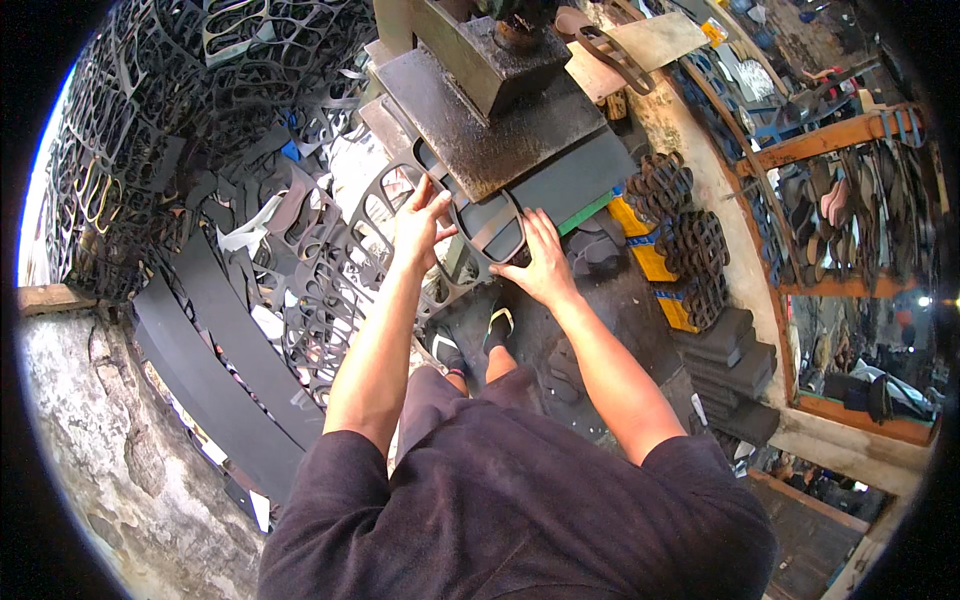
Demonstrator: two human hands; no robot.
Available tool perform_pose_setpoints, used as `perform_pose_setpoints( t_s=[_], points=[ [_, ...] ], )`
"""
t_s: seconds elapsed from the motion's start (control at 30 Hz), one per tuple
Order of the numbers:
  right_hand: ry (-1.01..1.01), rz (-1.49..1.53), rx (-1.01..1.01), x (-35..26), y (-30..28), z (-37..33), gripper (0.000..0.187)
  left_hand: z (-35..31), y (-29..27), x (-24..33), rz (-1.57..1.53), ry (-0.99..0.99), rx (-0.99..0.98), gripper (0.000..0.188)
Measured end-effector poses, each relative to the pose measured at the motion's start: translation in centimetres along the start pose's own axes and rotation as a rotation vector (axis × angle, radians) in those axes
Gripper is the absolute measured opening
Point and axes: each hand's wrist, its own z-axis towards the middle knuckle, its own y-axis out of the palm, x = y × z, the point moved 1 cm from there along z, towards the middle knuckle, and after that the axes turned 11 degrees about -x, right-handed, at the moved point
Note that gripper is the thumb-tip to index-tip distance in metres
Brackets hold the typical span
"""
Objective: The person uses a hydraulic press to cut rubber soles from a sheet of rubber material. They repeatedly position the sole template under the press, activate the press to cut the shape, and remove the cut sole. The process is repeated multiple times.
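Observation:
I stand at a heavy press whose rusty flat steel plate [480, 125] hangs over a dark rubber sheet [580, 175]. A sole-shaped metal cutting die [490, 230] lies on the sheet's near end, just in front of the plate. My left hand [418, 225] grips the die's left rim, fingers pointing toward the plate. My right hand [538, 262] holds the die's right and lower rim, fingers spread along it. Left of the die, the sheet shows several sole-shaped holes [385, 195].
Punched-out scrap sheets [200, 110] pile high at the left, with long black strips [215, 350] below them. Stacks of cut soles [690, 240] and dark slabs [730, 350] stand at the right beside a wooden rack [850, 135]. My feet in sandals [498, 325] are under the bench.

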Motion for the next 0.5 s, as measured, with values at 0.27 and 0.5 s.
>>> perform_pose_setpoints(
  t_s=[0.27,0.5],
  points=[
    [0.201,-0.284,-0.003,3.7,-2.6,0.0,0.082,2.5,-2.9,-2.5,0.232,0.174,0.172,0.069],
    [0.267,-0.238,0.053,6.5,-4.6,3.8,0.080,-0.5,-8.5,-4.2,-0.223,-0.070,0.308,0.028]
  ],
)
